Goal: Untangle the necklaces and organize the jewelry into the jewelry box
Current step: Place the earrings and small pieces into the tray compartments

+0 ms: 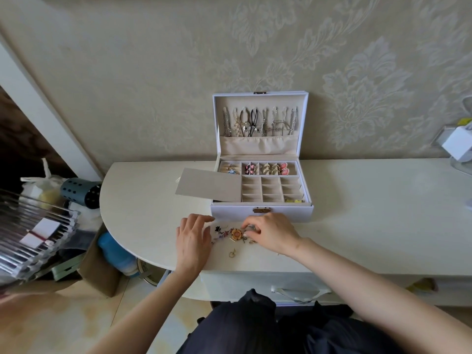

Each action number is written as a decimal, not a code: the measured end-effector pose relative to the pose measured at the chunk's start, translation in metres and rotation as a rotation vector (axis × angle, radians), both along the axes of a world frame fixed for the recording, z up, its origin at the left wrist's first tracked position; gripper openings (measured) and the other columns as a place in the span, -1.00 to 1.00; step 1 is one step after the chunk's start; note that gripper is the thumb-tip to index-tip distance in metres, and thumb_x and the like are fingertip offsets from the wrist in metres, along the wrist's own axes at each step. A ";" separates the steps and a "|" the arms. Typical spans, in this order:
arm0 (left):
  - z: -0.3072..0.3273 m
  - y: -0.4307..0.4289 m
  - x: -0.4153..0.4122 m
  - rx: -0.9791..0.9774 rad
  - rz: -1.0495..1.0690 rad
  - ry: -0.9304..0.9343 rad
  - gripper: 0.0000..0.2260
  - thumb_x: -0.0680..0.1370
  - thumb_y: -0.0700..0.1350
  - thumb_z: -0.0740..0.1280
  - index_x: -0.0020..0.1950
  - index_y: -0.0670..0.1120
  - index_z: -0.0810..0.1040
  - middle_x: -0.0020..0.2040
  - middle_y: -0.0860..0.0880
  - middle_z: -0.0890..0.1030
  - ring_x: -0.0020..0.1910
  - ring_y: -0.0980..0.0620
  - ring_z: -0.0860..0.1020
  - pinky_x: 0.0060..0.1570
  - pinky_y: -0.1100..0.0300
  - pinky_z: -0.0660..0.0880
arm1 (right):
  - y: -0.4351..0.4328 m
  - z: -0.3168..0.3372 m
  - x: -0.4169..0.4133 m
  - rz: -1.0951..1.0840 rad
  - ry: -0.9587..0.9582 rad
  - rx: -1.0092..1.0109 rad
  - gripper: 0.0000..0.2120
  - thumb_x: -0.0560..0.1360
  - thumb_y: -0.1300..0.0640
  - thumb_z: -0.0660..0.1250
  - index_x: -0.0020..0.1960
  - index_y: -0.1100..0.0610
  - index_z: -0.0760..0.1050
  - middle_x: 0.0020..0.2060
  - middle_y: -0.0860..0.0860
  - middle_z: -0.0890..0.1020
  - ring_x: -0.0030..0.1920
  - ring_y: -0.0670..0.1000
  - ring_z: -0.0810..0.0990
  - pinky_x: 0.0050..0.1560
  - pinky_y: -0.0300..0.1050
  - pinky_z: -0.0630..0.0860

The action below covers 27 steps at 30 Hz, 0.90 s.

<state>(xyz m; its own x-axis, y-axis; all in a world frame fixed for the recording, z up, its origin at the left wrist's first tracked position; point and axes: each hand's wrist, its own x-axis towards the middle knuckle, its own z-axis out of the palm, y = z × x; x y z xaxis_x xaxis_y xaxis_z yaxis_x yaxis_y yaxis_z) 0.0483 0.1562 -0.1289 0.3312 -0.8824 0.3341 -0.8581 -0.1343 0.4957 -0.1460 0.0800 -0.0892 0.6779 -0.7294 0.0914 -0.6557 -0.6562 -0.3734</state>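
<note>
Jewelry pile (236, 235), left hand (192, 238) beside, right hand (270, 235) pinching

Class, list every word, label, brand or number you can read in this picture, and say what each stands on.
No text can be read.
The white card on the clear ribbed rack: too small and blurred to tell whether anything is written.
The jewelry box, blue bottle and white plug block: no lettering visible.
</note>
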 end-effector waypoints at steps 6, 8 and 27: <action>0.000 0.005 -0.001 0.078 -0.126 -0.049 -0.58 0.42 0.12 0.07 0.09 -0.02 0.57 0.05 0.01 0.51 0.02 -0.04 0.41 -0.03 0.17 0.21 | 0.004 0.003 -0.001 0.010 0.071 0.006 -0.78 0.49 0.12 0.26 0.08 -0.07 0.56 -0.28 -0.08 0.63 -0.19 -0.01 0.58 -0.19 -0.21 0.30; -0.002 0.004 0.000 0.092 -0.112 -0.084 -0.57 0.39 0.13 0.07 0.06 -0.03 0.58 0.04 0.00 0.51 0.01 -0.07 0.42 -0.03 0.16 0.21 | 0.005 0.004 -0.002 0.006 0.061 0.005 -0.80 0.49 0.14 0.26 0.06 -0.05 0.56 -0.28 -0.11 0.60 -0.17 -0.03 0.57 -0.14 -0.20 0.37; 0.013 -0.009 -0.036 -0.140 -0.352 -0.102 -0.79 0.46 -0.11 0.18 0.01 -0.05 0.55 -0.08 0.06 0.57 -0.11 0.06 0.40 -0.15 0.23 0.26 | 0.017 -0.011 -0.058 -0.320 -0.482 0.030 -0.92 0.40 0.19 0.46 -0.19 0.04 0.60 -0.23 -0.20 0.59 -0.37 -0.09 0.50 -0.27 -0.18 0.48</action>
